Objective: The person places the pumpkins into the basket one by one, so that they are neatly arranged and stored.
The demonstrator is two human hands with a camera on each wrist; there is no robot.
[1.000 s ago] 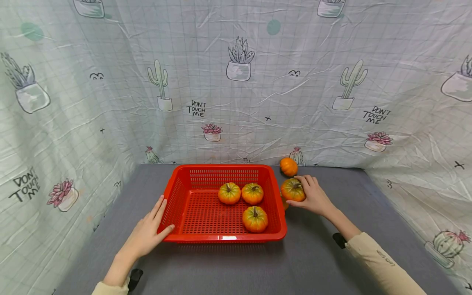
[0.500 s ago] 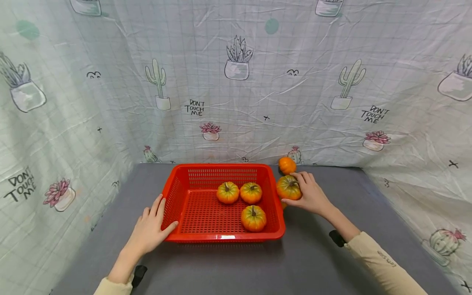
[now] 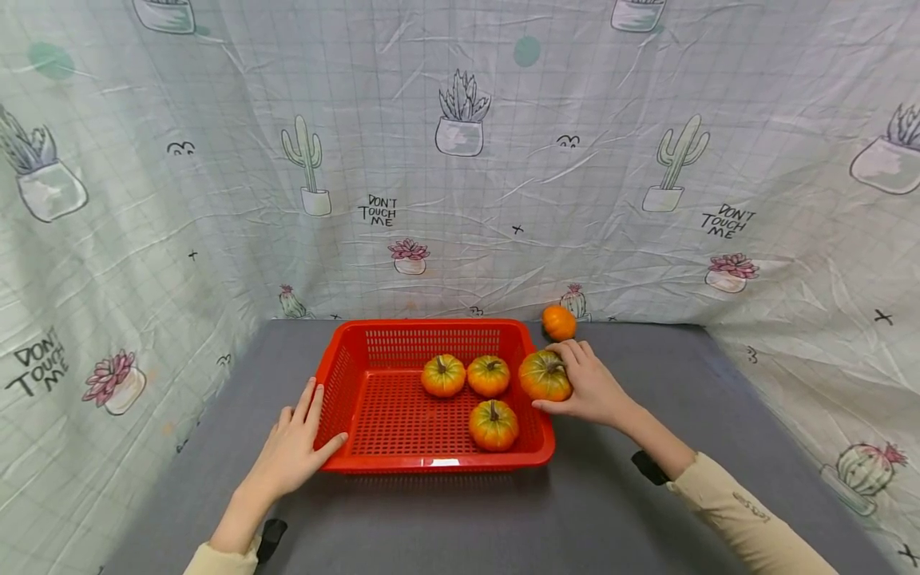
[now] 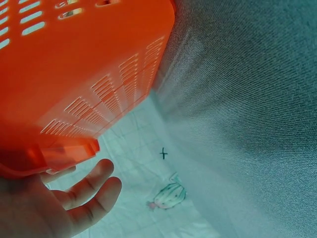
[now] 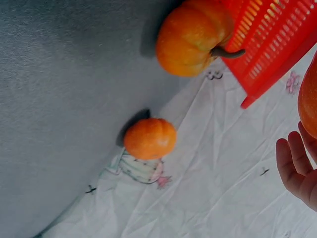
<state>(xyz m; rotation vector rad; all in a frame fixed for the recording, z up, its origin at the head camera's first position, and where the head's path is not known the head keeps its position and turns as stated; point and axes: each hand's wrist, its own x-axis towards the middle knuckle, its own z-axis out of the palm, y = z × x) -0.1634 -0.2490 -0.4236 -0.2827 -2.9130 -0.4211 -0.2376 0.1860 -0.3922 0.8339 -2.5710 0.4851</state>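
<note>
A yellow-orange pumpkin with a brown stem is gripped by my right hand, over the right rim of the red plastic basket. Part of this pumpkin shows at the right edge of the right wrist view, above the curled fingers. Three similar pumpkins sit inside the basket: one near the middle, one at the back right, one at the front right. My left hand rests on the basket's left rim, its fingers loosely extended and its thumb over the front corner.
A smaller orange pumpkin lies behind the basket's right corner. Another pumpkin stands on the grey table beside the basket; the head view does not show it. A cactus-printed cloth hangs around the table.
My right hand has carried its pumpkin leftward from beside the basket to over the right rim. The left hand has stayed at the left rim, its thumb shifting slightly inward.
</note>
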